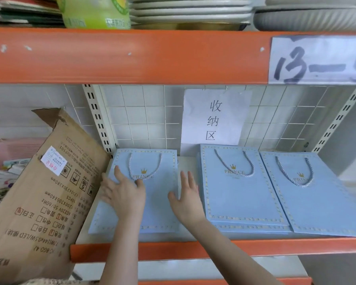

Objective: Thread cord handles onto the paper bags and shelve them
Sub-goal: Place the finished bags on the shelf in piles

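My left hand [123, 194]: fingers spread and straight, pressing flat on the leftmost paper bag [158, 202], pinching nothing; my thumb lies by the bottom of the cord loop.
My right hand [186, 199]: fingers straight and close together, pointing to 12 o'clock along that bag's 3 o'clock edge; my thumb is splayed out onto the paper.
Leftmost paper bag: pale blue, lying flat on the shelf [132, 237], its opening towards 12 o'clock.
Cord handle [129, 165]: a grey twisted cord threaded through the bag top, its loop lying on the bag's face above a gold crown print.
Middle bag [240, 192]: at 3 o'clock of my right hand, flat, its corded handle in place, another blue edge showing beneath it.
Right bag [317, 206]: just beside the middle bag at its 3 o'clock, flat, also corded.
Cardboard box [45, 202]: at 9 o'clock, tilted, leaning against the shelf's left end.
Paper sign [214, 118]: on the tiled wall at 12 o'clock, bearing three handwritten characters.
Upper shelf: stacked plates [189, 11] and a green bottle [95, 13].
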### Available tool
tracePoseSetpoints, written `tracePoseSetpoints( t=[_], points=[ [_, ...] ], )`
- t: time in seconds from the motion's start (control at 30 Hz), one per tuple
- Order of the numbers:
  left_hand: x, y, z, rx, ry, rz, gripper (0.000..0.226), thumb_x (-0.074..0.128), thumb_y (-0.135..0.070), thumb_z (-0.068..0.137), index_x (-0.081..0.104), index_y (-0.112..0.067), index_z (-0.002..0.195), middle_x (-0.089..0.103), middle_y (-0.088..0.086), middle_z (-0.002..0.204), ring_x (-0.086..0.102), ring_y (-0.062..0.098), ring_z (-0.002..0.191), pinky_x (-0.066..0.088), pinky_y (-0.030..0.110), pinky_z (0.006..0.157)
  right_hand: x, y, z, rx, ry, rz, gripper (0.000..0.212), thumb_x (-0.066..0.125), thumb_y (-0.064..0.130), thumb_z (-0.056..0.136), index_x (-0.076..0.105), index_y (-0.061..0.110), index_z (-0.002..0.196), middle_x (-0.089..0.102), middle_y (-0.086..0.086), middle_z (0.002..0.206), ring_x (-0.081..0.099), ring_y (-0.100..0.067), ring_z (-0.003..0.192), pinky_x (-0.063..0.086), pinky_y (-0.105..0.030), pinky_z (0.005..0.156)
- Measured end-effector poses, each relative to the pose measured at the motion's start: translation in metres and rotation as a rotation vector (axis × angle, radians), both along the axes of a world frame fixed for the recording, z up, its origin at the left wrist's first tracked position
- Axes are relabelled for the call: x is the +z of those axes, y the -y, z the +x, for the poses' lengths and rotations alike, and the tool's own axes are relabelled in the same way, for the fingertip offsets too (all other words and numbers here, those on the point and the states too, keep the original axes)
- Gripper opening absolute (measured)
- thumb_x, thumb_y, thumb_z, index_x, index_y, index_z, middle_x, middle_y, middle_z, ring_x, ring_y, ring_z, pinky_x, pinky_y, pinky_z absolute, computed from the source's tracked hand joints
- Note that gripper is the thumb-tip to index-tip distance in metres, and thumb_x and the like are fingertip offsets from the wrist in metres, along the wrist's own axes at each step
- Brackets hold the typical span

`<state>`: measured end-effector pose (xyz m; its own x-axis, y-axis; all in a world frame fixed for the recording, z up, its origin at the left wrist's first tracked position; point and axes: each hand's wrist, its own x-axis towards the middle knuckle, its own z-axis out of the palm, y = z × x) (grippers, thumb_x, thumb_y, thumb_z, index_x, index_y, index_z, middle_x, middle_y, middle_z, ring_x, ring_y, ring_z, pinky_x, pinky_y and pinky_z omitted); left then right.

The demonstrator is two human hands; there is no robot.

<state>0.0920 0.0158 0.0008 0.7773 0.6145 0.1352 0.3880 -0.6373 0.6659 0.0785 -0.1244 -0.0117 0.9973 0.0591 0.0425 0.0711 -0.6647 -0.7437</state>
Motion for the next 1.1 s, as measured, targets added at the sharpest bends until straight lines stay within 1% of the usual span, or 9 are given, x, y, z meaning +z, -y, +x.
tracePoseSetpoints(
  t=[0.1, 0.2, 0.27, 0.37, 0.5, 0.67, 0.77, 0.97, 1.1],
  points=[
    [0.006, 0.040, -0.001, -0.236, 0.267, -0.102, 0.060, 0.056, -0.009, 0.089, 0.032, -0.008, 0.144, 0.017, 0.020, 0.154, 0.018, 0.031, 0.142, 0.025, 0.035, 0.109, 0.011, 0.039, 0.010, -0.144, 0.145, -0.060, 0.063, 0.046, 0.022, 0.095, 0.017, 0.009, 0.149, 0.005, -0.011, 0.158, 0.006, -0.026, 0.146, 0.009, -0.039, 0.117],
    [0.004, 0.093, -0.005, -0.547, 0.228, -0.221, 0.059, 0.053, -0.007, 0.092, 0.028, -0.007, 0.146, 0.019, 0.013, 0.155, 0.014, 0.020, 0.145, 0.009, 0.009, 0.103, 0.010, 0.095, 0.019, -0.343, 0.107, -0.108, 0.061, 0.045, 0.025, 0.096, 0.019, 0.008, 0.148, 0.013, -0.016, 0.156, 0.009, -0.030, 0.144, 0.010, -0.041, 0.117],
    [-0.004, 0.122, -0.010, -0.688, 0.075, -0.316, 0.062, 0.055, -0.014, 0.090, 0.027, -0.009, 0.145, 0.025, 0.008, 0.152, 0.021, 0.021, 0.142, 0.012, 0.012, 0.105, 0.006, 0.132, 0.018, -0.471, -0.030, -0.153, 0.062, 0.042, 0.029, 0.096, 0.017, 0.008, 0.149, 0.018, -0.018, 0.154, 0.016, -0.033, 0.141, 0.013, -0.041, 0.115],
    [-0.021, 0.154, -0.017, -0.733, -0.095, -0.408, 0.065, 0.057, -0.028, 0.078, 0.037, -0.013, 0.137, 0.043, 0.008, 0.136, 0.042, 0.033, 0.129, 0.035, 0.038, 0.107, 0.000, 0.171, 0.010, -0.564, -0.211, -0.241, 0.060, 0.041, 0.033, 0.096, 0.019, 0.009, 0.147, 0.029, -0.016, 0.147, 0.027, -0.036, 0.134, 0.023, -0.043, 0.108],
    [-0.025, 0.170, -0.032, -0.696, -0.165, -0.267, 0.079, 0.057, -0.022, 0.089, 0.010, -0.004, 0.150, 0.014, 0.022, 0.154, 0.016, 0.031, 0.142, 0.021, 0.033, 0.112, -0.007, 0.182, 0.004, -0.594, -0.338, -0.240, 0.060, 0.043, 0.034, 0.093, 0.021, 0.015, 0.146, 0.035, -0.016, 0.142, 0.032, -0.036, 0.130, 0.027, -0.043, 0.105],
    [-0.024, 0.158, -0.031, -0.594, -0.134, -0.243, 0.074, 0.054, -0.025, 0.090, 0.014, -0.009, 0.151, 0.020, 0.017, 0.154, 0.021, 0.027, 0.142, 0.027, 0.034, 0.108, -0.011, 0.176, 0.010, -0.514, -0.303, -0.238, 0.059, 0.044, 0.028, 0.092, 0.026, 0.003, 0.142, 0.044, -0.020, 0.136, 0.038, -0.034, 0.127, 0.029, -0.038, 0.103],
    [-0.021, 0.145, -0.029, -0.519, -0.137, -0.190, 0.072, 0.052, -0.028, 0.090, 0.015, -0.014, 0.151, 0.021, 0.015, 0.155, 0.027, 0.028, 0.139, 0.034, 0.038, 0.103, -0.016, 0.160, 0.013, -0.468, -0.292, -0.235, 0.058, 0.045, 0.028, 0.092, 0.026, 0.004, 0.142, 0.043, -0.018, 0.137, 0.037, -0.033, 0.127, 0.027, -0.034, 0.102],
    [-0.021, 0.136, -0.026, -0.523, -0.149, -0.179, 0.075, 0.053, -0.026, 0.090, 0.010, -0.015, 0.151, 0.012, 0.017, 0.157, 0.023, 0.030, 0.142, 0.032, 0.038, 0.105, -0.017, 0.155, 0.014, -0.435, -0.260, -0.221, 0.056, 0.046, 0.026, 0.091, 0.030, 0.005, 0.140, 0.043, -0.015, 0.137, 0.038, -0.034, 0.126, 0.030, -0.034, 0.100],
    [-0.018, 0.146, -0.026, -0.551, -0.046, 0.002, 0.079, 0.055, -0.023, 0.089, 0.009, -0.011, 0.151, 0.002, 0.024, 0.156, 0.012, 0.035, 0.144, 0.022, 0.041, 0.113, -0.004, 0.173, 0.001, -0.494, 0.038, -0.203, 0.039, 0.050, 0.015, 0.090, 0.055, 0.006, 0.127, 0.054, -0.013, 0.129, 0.047, -0.031, 0.121, 0.034, -0.031, 0.098]
  ],
)
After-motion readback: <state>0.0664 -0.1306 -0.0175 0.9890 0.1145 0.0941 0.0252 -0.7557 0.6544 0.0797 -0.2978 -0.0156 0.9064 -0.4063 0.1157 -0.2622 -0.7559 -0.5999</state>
